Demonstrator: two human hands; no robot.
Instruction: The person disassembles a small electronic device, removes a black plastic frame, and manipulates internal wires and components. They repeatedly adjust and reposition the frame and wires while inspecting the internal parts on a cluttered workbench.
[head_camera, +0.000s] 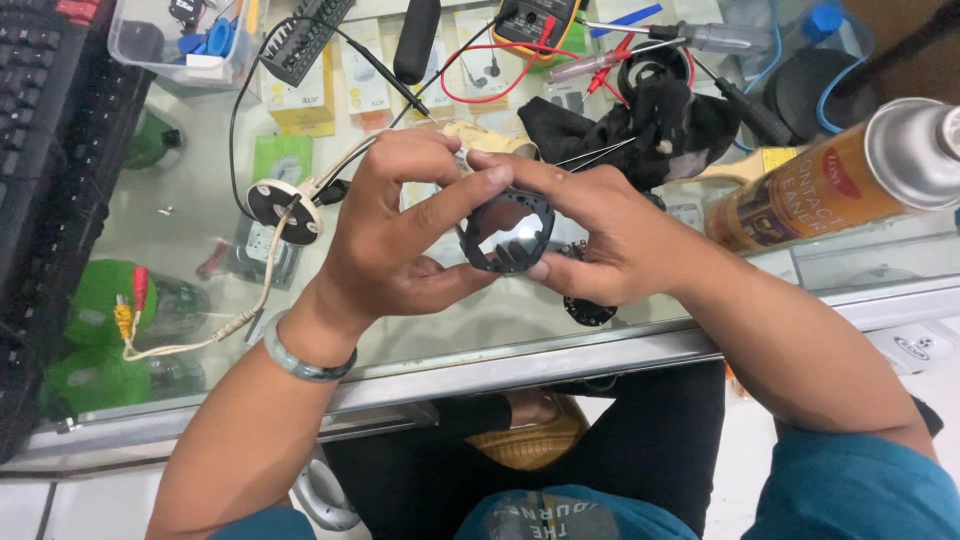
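Above the glass counter (200, 215), both hands' grips hold a black frame (507, 232); spray can (835, 175) right, black cloth (640, 125) behind.

I see a small black plastic housing (507, 232), a rounded-square ring with an open middle, held just above the glass counter near the centre of the scene. Its opening faces up towards me, tilted slightly, and I can make out short ribs on the inner wall at its near side. Fingertips pinch its far rim and near edge from left and right.
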